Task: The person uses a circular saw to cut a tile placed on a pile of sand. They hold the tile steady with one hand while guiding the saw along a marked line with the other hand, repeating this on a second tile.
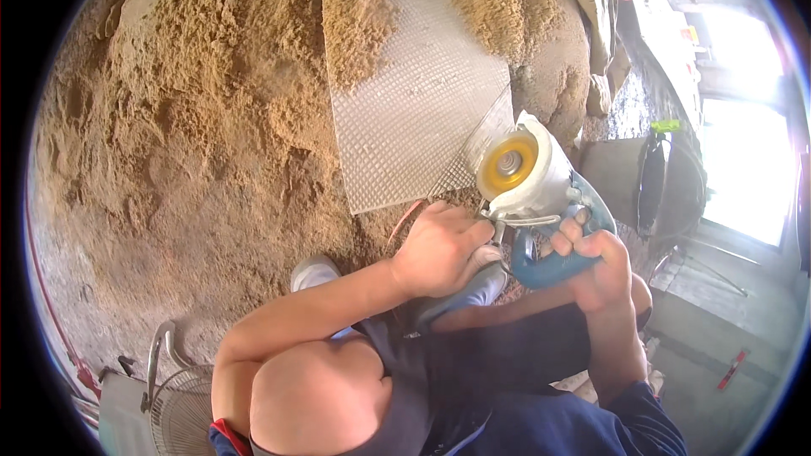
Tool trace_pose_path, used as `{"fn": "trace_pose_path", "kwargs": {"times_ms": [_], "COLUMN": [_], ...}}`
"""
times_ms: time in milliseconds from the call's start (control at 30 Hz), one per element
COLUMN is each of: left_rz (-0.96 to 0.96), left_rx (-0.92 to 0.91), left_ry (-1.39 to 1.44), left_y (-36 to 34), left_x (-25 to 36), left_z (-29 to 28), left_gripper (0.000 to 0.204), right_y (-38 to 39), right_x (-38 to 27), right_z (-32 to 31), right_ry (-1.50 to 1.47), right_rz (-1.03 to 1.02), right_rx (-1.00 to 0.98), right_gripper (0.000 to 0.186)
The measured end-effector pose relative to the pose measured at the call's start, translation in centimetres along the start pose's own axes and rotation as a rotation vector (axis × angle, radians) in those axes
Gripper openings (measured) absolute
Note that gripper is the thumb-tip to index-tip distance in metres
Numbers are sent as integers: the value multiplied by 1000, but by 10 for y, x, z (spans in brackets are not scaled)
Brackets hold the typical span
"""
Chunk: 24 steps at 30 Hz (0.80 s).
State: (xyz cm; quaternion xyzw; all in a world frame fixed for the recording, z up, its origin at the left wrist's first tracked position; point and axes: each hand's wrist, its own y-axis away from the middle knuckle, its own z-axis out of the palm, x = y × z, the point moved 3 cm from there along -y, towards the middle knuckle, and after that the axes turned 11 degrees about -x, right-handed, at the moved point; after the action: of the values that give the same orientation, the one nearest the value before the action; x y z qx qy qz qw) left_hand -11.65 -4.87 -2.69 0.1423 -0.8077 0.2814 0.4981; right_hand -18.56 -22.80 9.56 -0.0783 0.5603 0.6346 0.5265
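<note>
A handheld power cutter with a yellow disc [508,161], white guard and blue body is in my right hand [598,262], whose fingers wrap around its blue handle. Just below the guard, my left hand [435,249] is closed on something I cannot make out, beside small metal parts of the tool. The cutter stands over the corner of a pale tile [405,131] with a raised grid texture, which lies on sand. A narrow piece of similar gridded material shows under the disc. A thin orange cord runs by my left hand. My bare knee is below my left forearm.
Rough piles of sand [186,67] cover the left and top, some on the tile. At the right are a dark grey bucket [617,186], paper sacks [591,0], bright windows and a red level [732,369]. A fan with a wire cage [182,409] stands at the lower left.
</note>
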Motion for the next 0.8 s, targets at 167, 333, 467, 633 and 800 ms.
{"fn": "trace_pose_path", "kwargs": {"times_ms": [167, 333, 467, 633, 800], "left_rz": [60, 71, 73, 124, 147], "left_rx": [-2, -15, 7, 26, 34], "left_ry": [37, 6, -10, 91, 141], "left_y": [1, 1, 5, 5, 2], "left_x": [1, 7, 8, -2, 0], "left_z": [10, -5, -9, 10, 14], "left_gripper": [24, 25, 25, 24, 24], "right_y": [9, 8, 5, 8, 13], "right_x": [0, 0, 2, 5, 1], "right_z": [-2, 8, 9, -4, 0], "right_ry": [34, 33, 32, 38, 40], "right_rz": [-2, -20, -8, 0, -15], "right_rx": [53, 29, -6, -2, 49], "right_gripper": [32, 34, 34, 34, 35]}}
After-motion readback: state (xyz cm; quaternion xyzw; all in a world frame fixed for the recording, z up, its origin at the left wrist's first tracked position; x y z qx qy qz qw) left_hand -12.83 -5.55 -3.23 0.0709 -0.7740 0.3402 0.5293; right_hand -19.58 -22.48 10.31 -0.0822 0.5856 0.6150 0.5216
